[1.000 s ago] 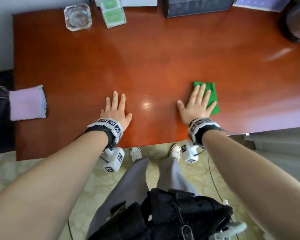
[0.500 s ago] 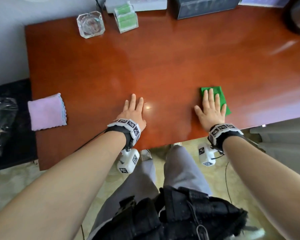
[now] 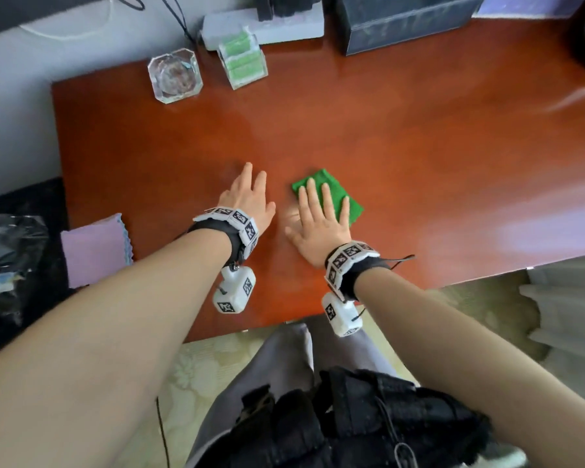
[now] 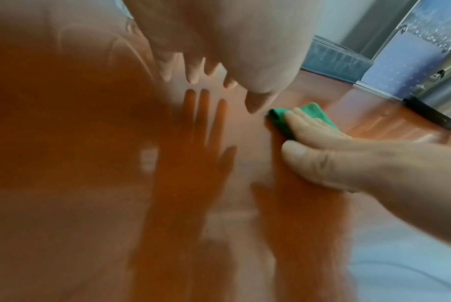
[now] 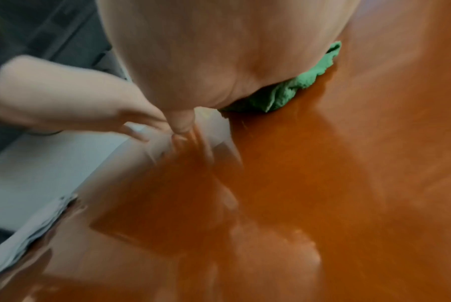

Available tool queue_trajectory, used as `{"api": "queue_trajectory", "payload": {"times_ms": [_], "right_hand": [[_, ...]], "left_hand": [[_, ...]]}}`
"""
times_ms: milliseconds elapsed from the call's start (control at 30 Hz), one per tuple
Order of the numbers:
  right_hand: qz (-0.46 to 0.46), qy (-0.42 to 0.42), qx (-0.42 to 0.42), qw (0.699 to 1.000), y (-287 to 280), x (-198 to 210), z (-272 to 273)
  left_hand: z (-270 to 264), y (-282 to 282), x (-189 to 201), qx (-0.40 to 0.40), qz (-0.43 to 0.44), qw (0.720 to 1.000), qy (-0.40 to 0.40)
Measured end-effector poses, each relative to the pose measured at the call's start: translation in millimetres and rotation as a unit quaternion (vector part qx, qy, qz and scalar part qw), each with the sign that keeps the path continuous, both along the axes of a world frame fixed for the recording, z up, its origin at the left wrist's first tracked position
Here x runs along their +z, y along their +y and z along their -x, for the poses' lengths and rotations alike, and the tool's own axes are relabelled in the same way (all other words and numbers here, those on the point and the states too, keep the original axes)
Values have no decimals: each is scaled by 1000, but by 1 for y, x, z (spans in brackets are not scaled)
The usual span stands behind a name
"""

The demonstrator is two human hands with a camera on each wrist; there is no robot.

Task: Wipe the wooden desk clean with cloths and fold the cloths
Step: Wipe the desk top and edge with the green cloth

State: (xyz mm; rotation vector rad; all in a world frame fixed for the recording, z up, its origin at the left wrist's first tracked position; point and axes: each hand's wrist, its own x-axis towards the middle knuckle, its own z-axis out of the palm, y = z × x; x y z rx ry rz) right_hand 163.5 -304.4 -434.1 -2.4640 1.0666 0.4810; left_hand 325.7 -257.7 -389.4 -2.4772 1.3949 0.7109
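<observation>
I am pressing my right hand (image 3: pixel 320 224) flat, fingers straight, on the green cloth (image 3: pixel 331 194) near the front of the wooden desk (image 3: pixel 419 146) for wiping, while my left hand (image 3: pixel 249 197), also flat and empty, is steadying me.

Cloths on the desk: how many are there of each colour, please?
green cloth, under the right hand: 1
pink cloth, at the desk's left edge: 1
Total: 2
</observation>
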Motion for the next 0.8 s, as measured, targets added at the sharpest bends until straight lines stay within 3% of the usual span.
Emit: {"api": "queue_trajectory", "payload": {"times_ms": [100, 167, 300, 467, 600, 667, 800], "right_hand": [[-18, -17, 69, 997, -17, 1, 8], [-21, -25, 64, 997, -49, -1, 21], [-1, -16, -89, 996, -134, -3, 58], [9, 0, -264, 965, -235, 1, 105], [7, 5, -357, 934, -270, 6, 82], [4, 3, -338, 941, -270, 8, 53], [-2, -8, -150, 989, -238, 8, -15]], "left_hand": [[-5, -24, -3, -11, -15, 1000, 4], [-7, -43, -4, -5, -18, 1000, 12], [-10, -75, -7, 5, -24, 1000, 13], [-3, -94, -13, 13, -64, 997, 35], [2, -93, -19, 22, -72, 996, 48], [0, -93, -19, 19, -70, 996, 49], [-7, -96, -11, 19, -67, 995, 64]]}}
